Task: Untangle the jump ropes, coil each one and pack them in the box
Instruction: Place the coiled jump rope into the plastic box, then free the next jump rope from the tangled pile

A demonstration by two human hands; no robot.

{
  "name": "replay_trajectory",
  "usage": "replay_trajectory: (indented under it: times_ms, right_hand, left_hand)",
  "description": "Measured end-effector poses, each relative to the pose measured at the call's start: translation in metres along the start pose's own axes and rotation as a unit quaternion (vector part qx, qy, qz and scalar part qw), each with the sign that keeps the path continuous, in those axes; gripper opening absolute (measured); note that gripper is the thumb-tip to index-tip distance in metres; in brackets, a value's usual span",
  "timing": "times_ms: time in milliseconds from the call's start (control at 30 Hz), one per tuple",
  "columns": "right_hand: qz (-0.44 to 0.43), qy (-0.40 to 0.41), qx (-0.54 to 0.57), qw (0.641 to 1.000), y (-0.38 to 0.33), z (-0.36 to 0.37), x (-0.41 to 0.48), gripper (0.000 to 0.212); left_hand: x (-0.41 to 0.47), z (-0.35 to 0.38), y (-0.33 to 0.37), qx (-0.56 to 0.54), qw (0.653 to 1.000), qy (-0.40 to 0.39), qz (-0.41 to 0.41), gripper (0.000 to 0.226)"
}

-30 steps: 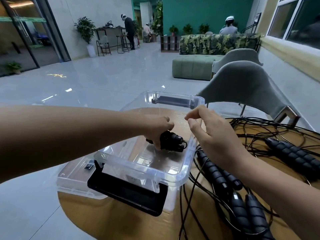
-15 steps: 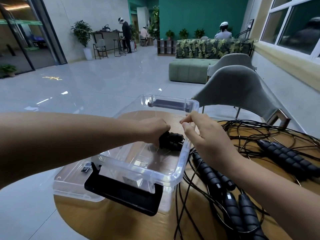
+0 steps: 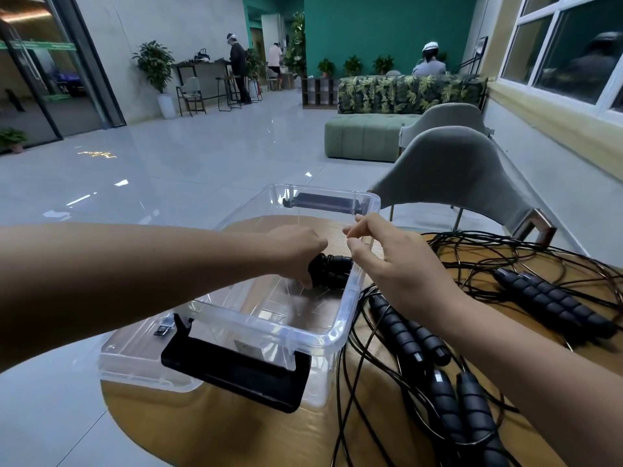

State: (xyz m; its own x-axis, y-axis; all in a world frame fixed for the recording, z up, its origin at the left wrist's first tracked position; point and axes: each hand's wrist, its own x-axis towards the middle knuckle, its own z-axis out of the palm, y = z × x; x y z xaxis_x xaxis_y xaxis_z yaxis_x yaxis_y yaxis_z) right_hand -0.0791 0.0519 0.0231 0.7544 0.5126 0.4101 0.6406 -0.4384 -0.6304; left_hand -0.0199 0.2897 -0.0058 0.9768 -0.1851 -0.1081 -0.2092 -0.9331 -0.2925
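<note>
One wooden counter (image 3: 219, 433) is carrying a clear box (image 3: 269, 326), with several tangled jump ropes (image 3: 553, 299) sprawling to its right. Inside the box, the left grip (image 3: 296, 252) is clutching a coiled rope (image 3: 332, 268); the right grip (image 3: 404, 267) is hovering by the rim, fingers part-curled, and whether it is pinching anything I cannot tell.

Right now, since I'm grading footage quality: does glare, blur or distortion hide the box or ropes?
Head view: sharp, no motion blur; wide-angle lens stretches the forearms; glare streaks the box rim and floor; dim light merges the black handles in the left hand.
</note>
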Motion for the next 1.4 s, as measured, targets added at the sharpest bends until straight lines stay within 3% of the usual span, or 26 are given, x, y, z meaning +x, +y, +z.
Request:
replay_trajectory:
  times_ms: [100,233,333,500,633,833,1133,1300,1400]
  right_hand:
    - [0.003,-0.007,-0.012,1.0,-0.003,-0.003,0.001,0.014]
    - [-0.005,-0.008,-0.022,1.0,-0.003,-0.006,-0.002,0.019]
    - [-0.012,0.002,-0.018,1.0,-0.003,-0.011,-0.007,0.025]
    - [0.002,0.017,-0.021,1.0,-0.002,-0.032,-0.023,0.027]
    - [0.031,0.007,-0.034,0.999,0.005,-0.049,-0.045,0.027]
    - [0.081,-0.008,-0.049,0.995,0.019,-0.07,-0.089,0.024]
    - [0.193,-0.001,-0.083,0.978,0.043,-0.108,-0.163,0.012]
    - [0.238,-0.006,-0.138,0.961,0.064,-0.123,-0.198,0.019]
    - [0.267,-0.02,-0.176,0.947,0.084,-0.137,-0.217,0.017]
  left_hand:
    - [0.0,-0.01,-0.006,-0.038,0.999,-0.031,0.007,0.099]
    - [-0.002,-0.023,-0.014,-0.047,0.997,-0.059,0.001,0.103]
    - [-0.012,-0.044,-0.01,-0.079,0.995,-0.052,-0.008,0.094]
    - [-0.042,-0.085,0.008,-0.166,0.985,0.043,-0.01,0.065]
    - [-0.071,-0.117,0.034,-0.243,0.961,0.13,-0.008,0.045]
    - [-0.101,-0.15,0.09,-0.338,0.918,0.206,0.018,0.034]
    - [-0.108,-0.124,0.19,-0.353,0.922,0.143,0.069,0.031]
    - [-0.091,-0.077,0.233,-0.411,0.903,0.104,0.071,0.023]
    - [-0.084,-0.054,0.252,-0.388,0.914,0.087,0.074,0.021]
